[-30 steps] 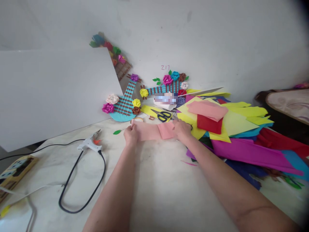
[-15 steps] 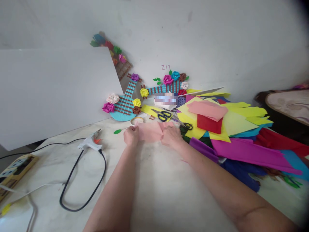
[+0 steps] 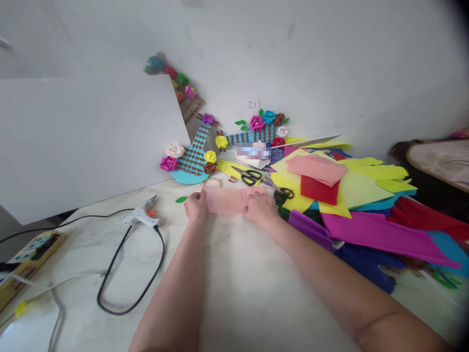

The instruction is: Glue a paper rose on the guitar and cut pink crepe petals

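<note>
The right hand [image 3: 261, 209] has come inward from the far right end of the pink strip [image 3: 224, 200] and is now bunched over its folded part, close to the crease. The left hand [image 3: 196, 206] is in much the same position, with its fingers closed narrowly on the strip's left end. The fingers of the right hand are curled and drawn together on the paper; whether they pinch it or only press on it, I cannot tell, as the thumb side is hidden.

The pink strip lies low over the counter [image 3: 234, 283], stretched between the two hands, fairly smooth on the left and doubled over on the right. With the right hand nearer the crease, the work seems to have passed from placing the end to settling the fold, and the left hand appears to steady the rest. The fold's edges are partly covered, so I cannot judge how evenly they line up.

The right hand's shift also leaves the small scissors [image 3: 286, 193] in fuller view, just right of the pink strip. The larger scissors [image 3: 250, 176] lie just behind it, beside a brown piece [image 3: 232, 179]. A green leaf [image 3: 181, 199] lies to its left, with the glue gun [image 3: 142, 215] farther left, and the coloured sheets [image 3: 366, 186] are heaped to its right.
</note>
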Available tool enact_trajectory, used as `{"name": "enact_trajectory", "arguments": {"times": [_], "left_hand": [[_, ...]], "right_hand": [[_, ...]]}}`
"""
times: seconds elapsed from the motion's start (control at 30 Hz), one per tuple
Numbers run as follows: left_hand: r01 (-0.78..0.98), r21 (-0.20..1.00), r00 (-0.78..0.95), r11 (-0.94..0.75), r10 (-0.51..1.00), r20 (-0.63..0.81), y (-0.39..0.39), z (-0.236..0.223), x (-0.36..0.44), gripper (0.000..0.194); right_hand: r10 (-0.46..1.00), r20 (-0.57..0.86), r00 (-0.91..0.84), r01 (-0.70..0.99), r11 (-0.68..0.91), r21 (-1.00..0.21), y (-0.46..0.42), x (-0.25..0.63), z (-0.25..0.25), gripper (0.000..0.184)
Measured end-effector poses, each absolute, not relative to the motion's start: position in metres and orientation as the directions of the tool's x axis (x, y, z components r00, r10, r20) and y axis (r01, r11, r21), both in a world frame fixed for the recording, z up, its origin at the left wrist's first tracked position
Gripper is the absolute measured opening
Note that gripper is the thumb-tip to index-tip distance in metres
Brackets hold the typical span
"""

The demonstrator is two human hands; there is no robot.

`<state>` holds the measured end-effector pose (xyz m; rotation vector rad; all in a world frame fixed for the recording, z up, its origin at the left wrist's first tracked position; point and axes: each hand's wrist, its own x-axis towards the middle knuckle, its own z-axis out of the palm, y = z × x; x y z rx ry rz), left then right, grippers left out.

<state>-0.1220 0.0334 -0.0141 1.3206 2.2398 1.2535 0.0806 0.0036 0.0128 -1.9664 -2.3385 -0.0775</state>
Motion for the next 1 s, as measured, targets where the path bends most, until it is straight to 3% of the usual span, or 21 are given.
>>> {"name": "enact_trajectory", "arguments": {"times": [0.2,0.4,0.57,0.7,0.9,1.0], "left_hand": [[0.597,0.775,-0.536,0.208,0.822,0.193,0.033,-0.014,-0.121,0.031],[0.557,0.790,-0.493,0.256,0.868,0.066,0.033,-0.006,-0.124,0.016],[0.580,0.773,-0.508,0.257,0.856,0.097,0.023,-0.004,-0.126,0.018],[0.632,0.709,-0.538,0.313,0.835,0.111,0.006,0.002,-0.127,0.026],[0.642,0.615,-0.645,0.457,0.756,0.111,-0.017,0.013,-0.146,0.035],[0.644,0.606,-0.655,0.467,0.745,0.123,-0.024,0.014,-0.151,0.039]], "right_hand": [[0.978,0.079,-0.195,0.980,0.197,-0.020,-0.009,0.076,0.022,0.037],[0.962,0.143,-0.235,0.972,0.236,0.006,-0.007,0.075,0.011,0.034],[0.961,0.148,-0.232,0.972,0.235,-0.007,0.001,0.080,0.006,0.033],[0.971,0.211,-0.115,0.980,0.146,-0.136,0.004,0.087,0.015,0.036],[0.921,0.311,0.233,0.878,-0.062,-0.475,0.007,0.111,0.018,0.034],[0.899,0.329,0.290,0.870,-0.105,-0.481,0.003,0.124,0.008,0.036]]}}
